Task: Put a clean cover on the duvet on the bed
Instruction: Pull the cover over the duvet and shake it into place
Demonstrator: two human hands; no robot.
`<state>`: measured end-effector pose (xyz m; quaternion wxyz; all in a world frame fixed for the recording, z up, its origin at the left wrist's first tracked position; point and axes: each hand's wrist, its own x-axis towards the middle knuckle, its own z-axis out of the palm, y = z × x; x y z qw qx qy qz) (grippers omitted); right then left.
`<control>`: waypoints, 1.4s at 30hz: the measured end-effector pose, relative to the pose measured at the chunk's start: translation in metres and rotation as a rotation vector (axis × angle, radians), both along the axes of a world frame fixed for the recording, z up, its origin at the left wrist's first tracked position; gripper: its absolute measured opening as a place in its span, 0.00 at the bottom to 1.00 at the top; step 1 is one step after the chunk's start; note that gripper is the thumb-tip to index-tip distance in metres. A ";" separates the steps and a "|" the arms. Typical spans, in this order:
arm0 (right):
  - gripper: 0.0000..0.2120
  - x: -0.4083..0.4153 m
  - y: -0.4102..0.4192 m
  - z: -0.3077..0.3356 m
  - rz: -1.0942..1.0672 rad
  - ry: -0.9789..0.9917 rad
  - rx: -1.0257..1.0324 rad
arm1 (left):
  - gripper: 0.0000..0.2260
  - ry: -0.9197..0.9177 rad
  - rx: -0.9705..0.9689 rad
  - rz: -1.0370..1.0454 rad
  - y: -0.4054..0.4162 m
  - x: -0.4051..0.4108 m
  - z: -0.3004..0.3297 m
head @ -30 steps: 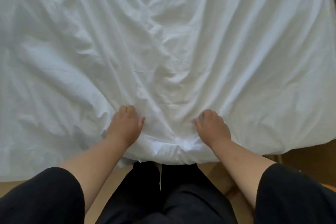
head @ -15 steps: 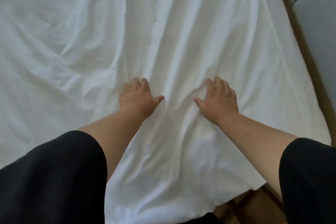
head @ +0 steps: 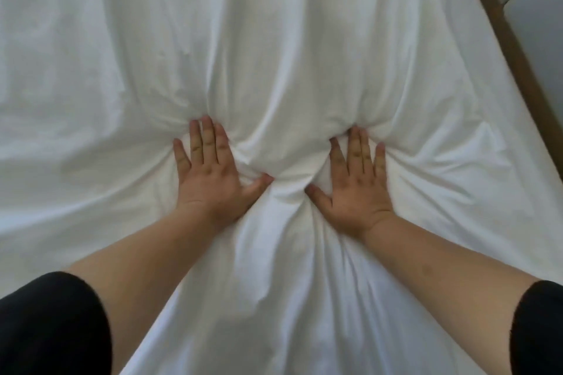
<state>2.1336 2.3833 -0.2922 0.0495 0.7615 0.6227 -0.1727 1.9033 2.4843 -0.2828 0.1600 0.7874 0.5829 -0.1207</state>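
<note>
Head view: a white duvet cover (head: 274,39) spreads over nearly the whole frame, wrinkled, with no container anywhere on it. The left hand (head: 210,179) lies flat at about 8 o'clock of centre, fingers spread, palm down, gripping nothing. The right hand (head: 356,186) mirrors it near 4 o'clock, equally flat and splayed. Fabric bunches up between and ahead of them. A brown wooden strip (head: 511,46) runs along the cover's edge at 2 o'clock, grey floor (head: 539,24) beyond.

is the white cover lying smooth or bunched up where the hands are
Bunched. The white cover puckers into folds around the left hand and right hand, both pressed flat, fingers spread.
</note>
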 end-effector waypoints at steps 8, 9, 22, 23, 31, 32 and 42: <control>0.48 0.158 0.098 0.029 -0.408 -0.143 -0.020 | 0.55 0.005 -0.063 -0.150 0.112 0.094 0.028; 0.49 0.171 0.101 0.034 -0.489 -0.130 -0.048 | 0.55 0.009 -0.073 -0.103 0.119 0.103 0.030; 0.18 0.240 0.129 0.121 -0.438 -0.035 0.163 | 0.17 0.045 0.225 -0.322 0.164 0.176 0.085; 0.18 0.255 0.132 0.141 -0.446 -0.049 0.188 | 0.18 0.010 0.273 -0.330 0.172 0.192 0.106; 0.13 0.282 0.135 0.148 -0.376 -0.277 0.283 | 0.19 -0.010 0.283 -0.286 0.200 0.259 0.133; 0.13 0.280 0.133 0.132 -0.340 -0.346 0.284 | 0.19 -0.014 0.205 -0.259 0.187 0.252 0.111; 0.20 0.274 0.114 -0.009 -0.349 -0.505 0.365 | 0.35 -0.063 0.185 -0.289 0.135 0.214 -0.021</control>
